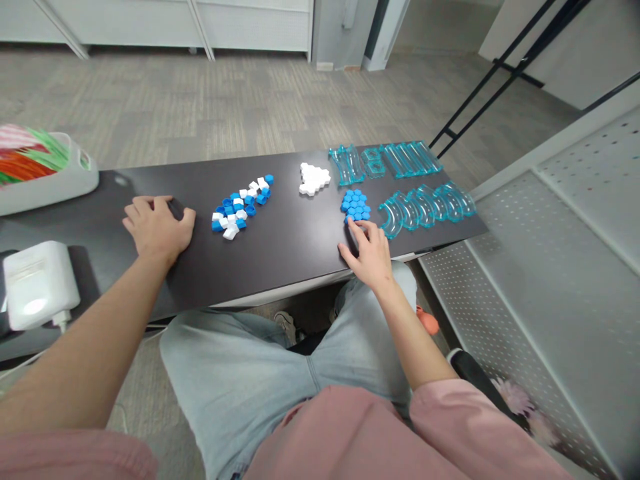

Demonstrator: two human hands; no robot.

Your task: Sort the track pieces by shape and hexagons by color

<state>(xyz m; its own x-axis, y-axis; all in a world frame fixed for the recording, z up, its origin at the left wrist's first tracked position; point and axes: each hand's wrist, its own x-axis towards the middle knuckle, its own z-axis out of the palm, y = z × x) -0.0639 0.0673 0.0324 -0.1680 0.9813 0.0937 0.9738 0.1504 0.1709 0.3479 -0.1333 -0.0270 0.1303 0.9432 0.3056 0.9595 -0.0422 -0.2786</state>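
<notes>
"Head view: how does the right hand stand?"

"Half open, thumb apart, its index fingertip at the near edge of the blue hexagonal blocks, packed together on the dark tabletop (no grip on them shows)."

"And the left hand?"

"Palm down, fingers spread, nothing visibly held, left of the loose blue-and-white pile. A white block cluster sits between the pile and the blue ones; translucent teal plastic pieces lie farther right."
</notes>
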